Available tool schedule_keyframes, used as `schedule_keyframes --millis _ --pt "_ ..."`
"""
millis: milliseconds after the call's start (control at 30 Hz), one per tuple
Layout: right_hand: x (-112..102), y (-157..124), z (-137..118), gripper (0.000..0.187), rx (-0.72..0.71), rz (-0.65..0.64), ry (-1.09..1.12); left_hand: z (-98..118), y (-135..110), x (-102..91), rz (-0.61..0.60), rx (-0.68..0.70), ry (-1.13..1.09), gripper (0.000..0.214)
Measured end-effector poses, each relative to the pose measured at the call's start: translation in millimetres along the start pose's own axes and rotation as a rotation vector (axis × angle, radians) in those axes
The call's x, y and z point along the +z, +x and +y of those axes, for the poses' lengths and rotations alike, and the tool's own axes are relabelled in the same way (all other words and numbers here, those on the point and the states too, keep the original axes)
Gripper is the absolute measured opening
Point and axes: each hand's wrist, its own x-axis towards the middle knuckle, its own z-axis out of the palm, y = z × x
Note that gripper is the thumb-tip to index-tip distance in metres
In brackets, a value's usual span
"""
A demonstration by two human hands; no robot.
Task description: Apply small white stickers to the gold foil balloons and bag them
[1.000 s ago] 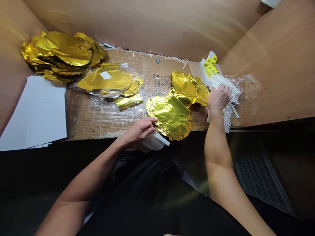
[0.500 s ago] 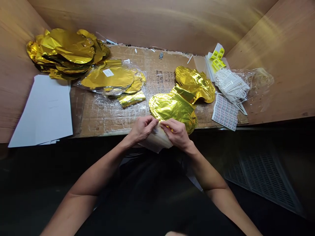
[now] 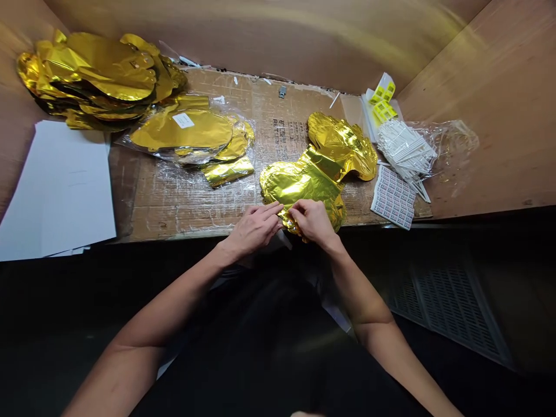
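Both my hands meet at the lower edge of a gold foil balloon (image 3: 299, 182), which lies flat on the cardboard and joins a second crumpled gold foil balloon (image 3: 341, 142). My left hand (image 3: 254, 229) holds the foil edge from the left. My right hand (image 3: 313, 220) pinches the same gathered edge, and its fingertips hide the spot they grip. A thin white strip (image 3: 284, 238) shows below my fingers.
A heap of gold foil balloons (image 3: 95, 75) and a clear bag of gold foil (image 3: 182, 133) lie at the left. White sticks (image 3: 403, 152), a printed label sheet (image 3: 393, 197) and yellow tags (image 3: 382, 98) lie right. White paper sheets (image 3: 56, 191) lie far left. Wooden walls surround the cardboard surface (image 3: 174, 214).
My right hand has moved from the white sticks at the right to the balloon edge, joining my left hand. The label sheet now lies flat, and the white pad below my hands is mostly out of sight.
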Motion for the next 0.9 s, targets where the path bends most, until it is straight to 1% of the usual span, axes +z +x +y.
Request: schedule_keyframes --millis 33,100,133,200,300,333,400,467,533,600,667,733,767,800,833,867,900 --pt "1.0 0.1 -0.8 0.023 -0.011 0.005 -0.116 -0.3 -0.1 2.1 -0.010 -0.002 0.020 0.027" --pt "0.8 -2.7 -2.6 0.025 0.013 0.070 -0.322 -0.2 0.1 4.2 -0.012 -0.008 0.044 0.028" --pt "-0.2 -4.8 -2.6 0.026 0.030 0.106 -0.379 -0.4 0.2 4.4 -0.011 -0.008 0.051 0.029" --pt "-2.2 -7.9 0.0 0.027 0.012 0.118 -0.403 -1.7 0.4 4.0 -0.016 -0.007 0.057 0.031" --pt "-3.0 -7.8 7.6 0.027 -0.084 0.018 -0.361 -6.0 0.2 2.3 -0.012 0.001 0.043 0.030" --pt "-3.1 -6.6 10.1 0.026 -0.090 -0.017 -0.345 -7.4 -0.1 1.5 0.002 0.006 0.035 0.030" --pt "-4.7 -3.2 13.3 0.025 -0.058 -0.065 -0.285 -8.9 -0.9 -0.1 0.053 0.042 0.012 0.029" --pt "-7.9 -0.2 13.8 0.027 -0.011 -0.098 -0.160 -7.8 -2.0 -0.6 0.085 0.123 -0.003 0.028" --pt "-11.4 1.8 12.2 0.030 0.033 -0.129 -0.005 -4.8 -2.8 1.1 0.057 0.217 0.021 0.027" --pt "-15.2 4.7 11.1 0.033 0.058 -0.159 0.128 -1.6 -2.7 4.6 -0.013 0.262 0.079 0.027" --pt "-23.5 12.5 14.3 0.034 0.064 -0.176 0.199 0.3 -1.9 7.7 -0.064 0.246 0.124 0.029" --pt "-42.9 28.5 24.9 0.036 0.077 -0.197 0.192 0.7 -0.5 8.3 -0.087 0.208 0.116 0.030" --pt "-57.8 39.2 32.9 0.036 0.115 -0.167 0.142 0.5 0.3 7.4 -0.089 0.185 0.085 0.030" --pt "-75.7 50.5 42.2 0.035 0.167 -0.106 0.069 0.2 1.1 5.5 -0.086 0.159 0.034 0.030" --pt "-95.1 61.3 51.7 0.033 0.240 -0.002 -0.027 0.0 2.1 3.1 -0.073 0.128 -0.035 0.029" --pt "-114.1 70.4 60.1 0.029 0.319 0.190 -0.143 0.0 3.1 0.2 -0.047 0.082 -0.118 0.029" --pt "-130.1 76.7 66.1 0.024 0.355 0.319 -0.202 0.4 4.3 -2.9 -0.011 0.019 -0.208 0.029"
